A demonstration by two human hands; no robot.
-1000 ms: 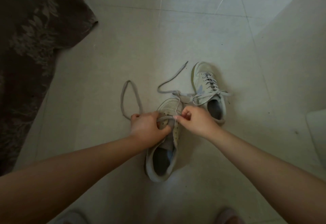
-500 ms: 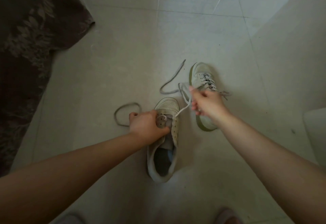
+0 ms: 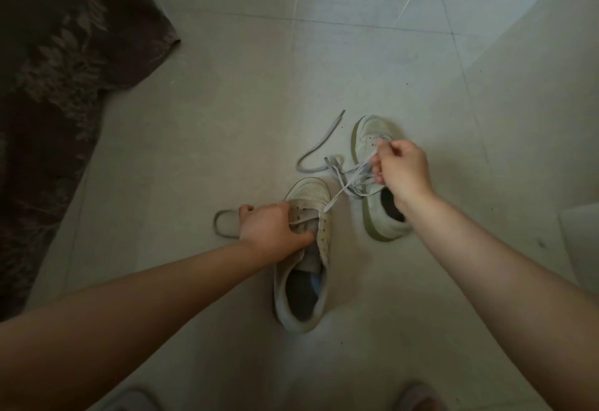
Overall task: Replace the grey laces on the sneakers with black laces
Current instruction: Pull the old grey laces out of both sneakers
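The near sneaker (image 3: 304,248) is gripped at its eyelet flaps by the left hand (image 3: 272,232), fingers curled over them. A grey lace (image 3: 337,196) is pinched in the right hand (image 3: 400,171) above the far sneaker (image 3: 379,216). Both sneakers are set on the tiled floor (image 3: 227,119), near a dark patterned rug (image 3: 58,70) at its left edge.

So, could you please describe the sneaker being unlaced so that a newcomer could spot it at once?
On the pale tiled floor, right of the dark patterned rug, lie two pale sneakers. It is the nearer sneaker, gripped by the left hand. Unlike the far sneaker, its eyelets are almost bare.
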